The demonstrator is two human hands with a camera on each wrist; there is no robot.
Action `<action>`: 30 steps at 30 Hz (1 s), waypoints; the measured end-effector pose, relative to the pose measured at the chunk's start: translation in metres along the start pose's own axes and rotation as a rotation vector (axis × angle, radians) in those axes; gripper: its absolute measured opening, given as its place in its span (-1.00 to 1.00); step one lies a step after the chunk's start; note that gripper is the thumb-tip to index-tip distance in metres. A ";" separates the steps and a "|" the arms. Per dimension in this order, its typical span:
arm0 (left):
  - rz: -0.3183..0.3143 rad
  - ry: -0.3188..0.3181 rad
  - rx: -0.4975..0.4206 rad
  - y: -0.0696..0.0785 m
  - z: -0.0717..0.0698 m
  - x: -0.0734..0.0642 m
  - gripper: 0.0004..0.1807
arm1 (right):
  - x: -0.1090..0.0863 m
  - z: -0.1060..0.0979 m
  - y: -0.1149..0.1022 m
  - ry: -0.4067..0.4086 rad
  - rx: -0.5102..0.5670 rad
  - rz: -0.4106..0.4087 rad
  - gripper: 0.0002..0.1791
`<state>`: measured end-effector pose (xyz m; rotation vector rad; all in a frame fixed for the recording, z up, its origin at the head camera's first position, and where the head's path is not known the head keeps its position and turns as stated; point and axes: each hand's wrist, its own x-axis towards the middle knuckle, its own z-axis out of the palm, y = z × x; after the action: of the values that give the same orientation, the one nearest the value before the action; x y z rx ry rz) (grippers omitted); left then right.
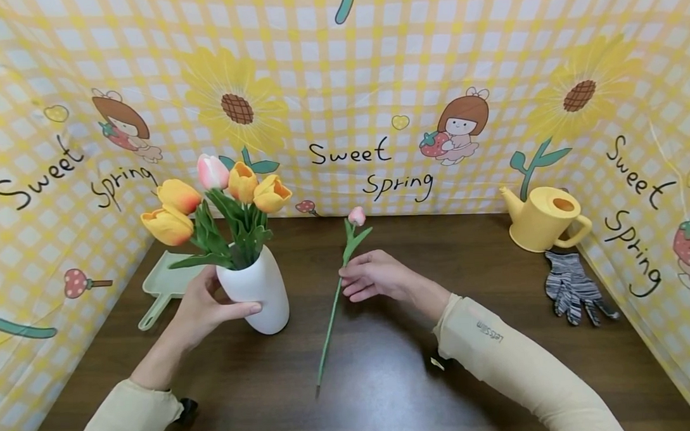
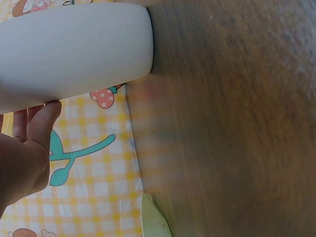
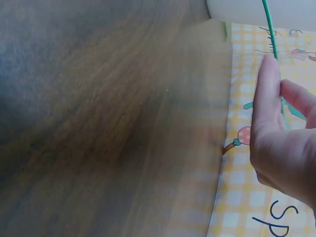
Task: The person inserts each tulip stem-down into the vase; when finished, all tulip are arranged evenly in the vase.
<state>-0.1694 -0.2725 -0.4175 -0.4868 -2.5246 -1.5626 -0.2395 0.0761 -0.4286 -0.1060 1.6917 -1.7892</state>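
Note:
A white vase (image 1: 255,288) stands left of centre on the table, filled with several orange-yellow artificial tulips (image 1: 180,196) and a pink one. My left hand (image 1: 202,303) grips the vase from its left side, thumb across the front. The left wrist view shows the vase wall (image 2: 74,49) with the fingers against its side. To the right, my right hand (image 1: 375,276) pinches a single pink tulip (image 1: 356,216) by its green stem, just below the leaves. Its bloom points up and away, and the stem (image 1: 329,333) slants down toward me. The right wrist view shows the stem (image 3: 269,24) at the fingertips.
A pale green dustpan (image 1: 170,275) lies behind the left hand. At the back right stands a yellow watering can (image 1: 541,218), with a grey knitted glove (image 1: 572,287) in front of it. Checked cloth (image 1: 341,101) walls the table on three sides. A small scrap (image 1: 437,363) lies near the right sleeve.

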 end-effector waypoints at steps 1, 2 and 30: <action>-0.001 0.000 0.000 0.000 0.000 0.000 -0.10 | -0.002 -0.001 -0.001 -0.005 0.026 -0.011 -0.67; -0.001 0.000 -0.003 0.000 0.000 0.000 -0.10 | -0.003 -0.002 -0.002 -0.007 0.048 -0.024 -0.67; -0.007 -0.005 -0.017 0.000 0.000 0.000 -0.11 | -0.084 -0.024 -0.027 0.002 0.198 -0.465 -0.88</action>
<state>-0.1691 -0.2729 -0.4172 -0.4852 -2.5212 -1.5880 -0.1962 0.1378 -0.3764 -0.4413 1.5680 -2.2847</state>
